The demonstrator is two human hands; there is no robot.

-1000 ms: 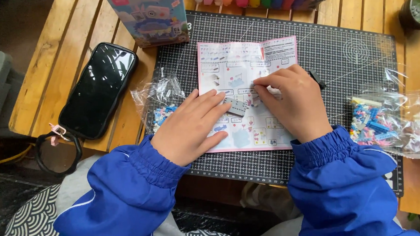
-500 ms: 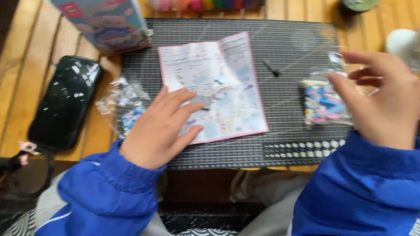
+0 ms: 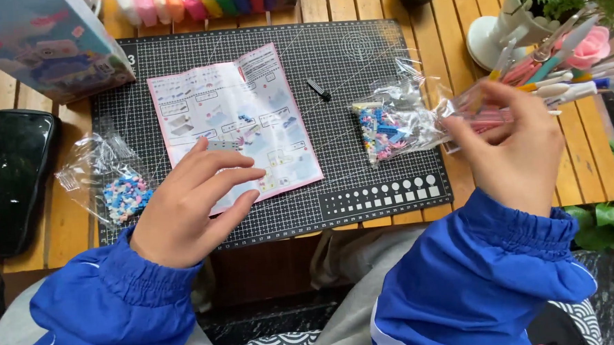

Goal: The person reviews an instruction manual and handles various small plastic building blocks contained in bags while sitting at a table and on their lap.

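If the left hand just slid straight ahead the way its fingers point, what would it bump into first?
The left hand lies flat on the instruction sheet, fingers aimed up and right. Along that line, the small black piece on the cutting mat looks first, though it might pass just beside it.

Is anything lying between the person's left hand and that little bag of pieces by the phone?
Nothing visible does. The left hand rests on the instruction sheet, and only bare cutting mat separates it from the small bag to its left.
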